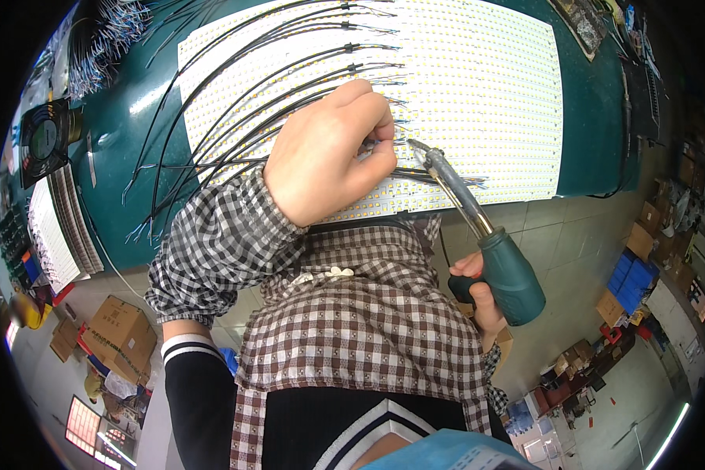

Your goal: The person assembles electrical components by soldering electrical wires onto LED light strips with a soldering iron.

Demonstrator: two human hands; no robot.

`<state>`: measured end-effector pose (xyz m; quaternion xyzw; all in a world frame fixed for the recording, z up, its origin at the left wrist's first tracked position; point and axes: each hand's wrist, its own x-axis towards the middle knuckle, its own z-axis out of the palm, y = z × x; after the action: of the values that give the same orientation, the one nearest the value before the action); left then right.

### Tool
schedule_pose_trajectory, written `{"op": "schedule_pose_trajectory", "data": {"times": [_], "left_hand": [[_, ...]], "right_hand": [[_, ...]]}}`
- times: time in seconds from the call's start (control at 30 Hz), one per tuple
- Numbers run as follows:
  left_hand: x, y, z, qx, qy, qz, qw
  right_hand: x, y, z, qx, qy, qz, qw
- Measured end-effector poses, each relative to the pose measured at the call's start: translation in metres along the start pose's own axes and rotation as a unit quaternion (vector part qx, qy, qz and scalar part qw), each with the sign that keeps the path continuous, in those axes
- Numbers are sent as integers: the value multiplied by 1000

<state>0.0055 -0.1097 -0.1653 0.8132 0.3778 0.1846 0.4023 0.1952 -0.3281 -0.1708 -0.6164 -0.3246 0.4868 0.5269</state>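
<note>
Two hands on the LED panel [478, 86]: left hand [329, 157] pinched a thin wire [372, 147] at the panel's near edge, right hand [478, 294] gripped the soldering iron [478, 227], tip just beside the pinch. Looked like mid-solder step; next move needs tip on pad, wire steady.

The soldering iron [478, 235] had a matt green plastic grip and a dull, scorched metal shaft. The LED panel [478, 86] looked smooth and white, the wires [235, 102] black plastic-coated, the sleeve [219, 243] soft checked cloth.
</note>
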Motion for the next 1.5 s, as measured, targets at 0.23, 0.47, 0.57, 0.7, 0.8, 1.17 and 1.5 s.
{"op": "schedule_pose_trajectory", "data": {"times": [0.23, 0.47, 0.57, 0.7, 0.8, 1.17, 1.5], "left_hand": [[0, -1, 0, 0, 2, 0, 1000], [0, -2, 1, 0, 2, 4, 1000], [0, -1, 1, 3, 2, 1, 1000], [0, -3, 0, 2, -2, 4, 1000], [-1, -1, -3, 1, -12, 6, 1000], [9, 0, -8, 38, -71, 28, 996], [10, -3, -6, 7, -64, 28, 998]], "right_hand": [[-1, 8, -4, -17, 15, -22, 999], [3, -6, 3, -17, 6, -17, 1000], [3, -5, 3, -17, 19, -7, 1000], [3, -5, 4, -17, 26, -14, 999], [2, -6, 4, -15, 33, -16, 999], [3, -7, 0, -25, 28, -37, 999], [1, -5, 2, -17, 33, -12, 999]]}}
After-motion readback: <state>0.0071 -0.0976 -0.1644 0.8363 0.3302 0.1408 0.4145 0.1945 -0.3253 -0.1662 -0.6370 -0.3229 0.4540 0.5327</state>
